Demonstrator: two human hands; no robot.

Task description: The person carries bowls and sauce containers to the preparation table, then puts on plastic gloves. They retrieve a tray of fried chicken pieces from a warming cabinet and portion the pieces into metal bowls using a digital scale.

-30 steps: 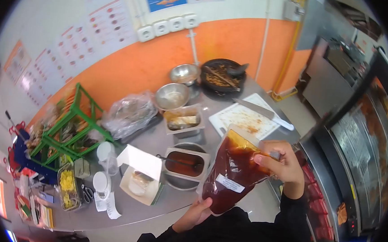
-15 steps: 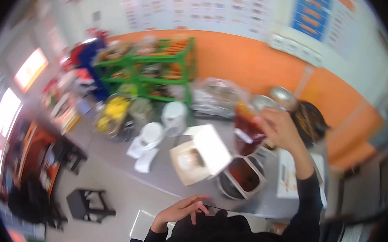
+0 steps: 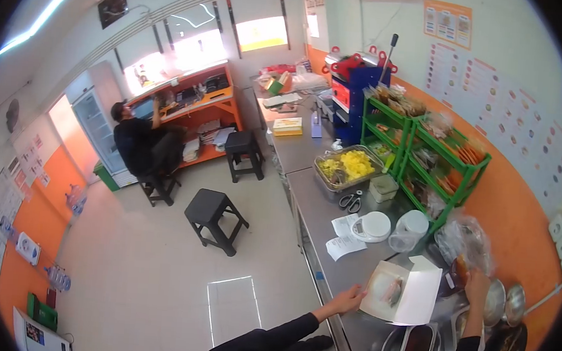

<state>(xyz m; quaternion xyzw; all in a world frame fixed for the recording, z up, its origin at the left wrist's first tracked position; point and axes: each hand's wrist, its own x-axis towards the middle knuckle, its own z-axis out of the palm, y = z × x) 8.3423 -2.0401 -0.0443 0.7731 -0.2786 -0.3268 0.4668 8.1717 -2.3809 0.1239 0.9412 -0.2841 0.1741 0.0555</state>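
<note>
My left hand [image 3: 349, 300] reaches to the near left edge of an open white cardboard food box [image 3: 420, 296], its fingers closed at that edge. A pale wrapped item [image 3: 393, 291] lies inside the box, and the lid stands raised on the right. My right hand [image 3: 477, 288] is beyond the box, fingers closed on a clear pouch of dark red liquid [image 3: 454, 275], partly hidden by the hand and lid. Below the box, a rectangular metal pan of dark red sauce [image 3: 417, 349] rests over a round bowl.
Along the counter are a white kitchen scale [image 3: 371, 227], paper receipts [image 3: 344, 246], black scissors [image 3: 351, 201], a tray of yellow food [image 3: 353, 167] and green racks [image 3: 448, 167]. Metal bowls [image 3: 495, 301] stand right. Black stools [image 3: 216, 220] and a seated person [image 3: 141, 145] are across the floor.
The view has swung left toward the room. My left hand has moved from in front of my body to the box edge. My right hand has lowered with the pouch behind the lid.
</note>
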